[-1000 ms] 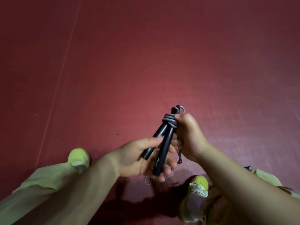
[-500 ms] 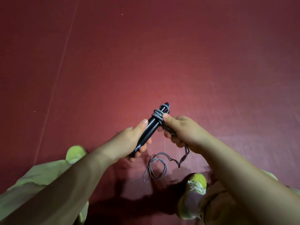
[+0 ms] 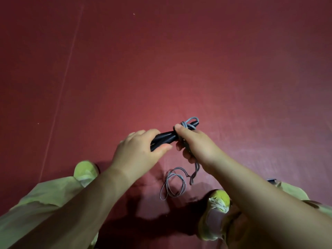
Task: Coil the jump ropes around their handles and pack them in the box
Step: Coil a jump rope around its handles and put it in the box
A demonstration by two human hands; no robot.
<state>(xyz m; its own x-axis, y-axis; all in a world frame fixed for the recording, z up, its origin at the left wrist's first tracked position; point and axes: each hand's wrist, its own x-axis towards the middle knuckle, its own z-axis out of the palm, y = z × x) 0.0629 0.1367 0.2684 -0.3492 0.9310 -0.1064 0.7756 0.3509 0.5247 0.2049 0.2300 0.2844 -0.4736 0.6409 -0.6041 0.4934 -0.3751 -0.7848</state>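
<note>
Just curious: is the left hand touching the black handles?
Touching. In the head view, the left hand wraps its fingers and thumb round the black handles.

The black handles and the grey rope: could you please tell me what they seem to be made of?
Black handles: probably hard plastic or rubber, smooth with a dull sheen. Grey rope: a thin, even cord that holds springy loops, so likely PVC or coated cable; I cannot tell which.

Handles' (image 3: 165,138) near ends under hands
</note>
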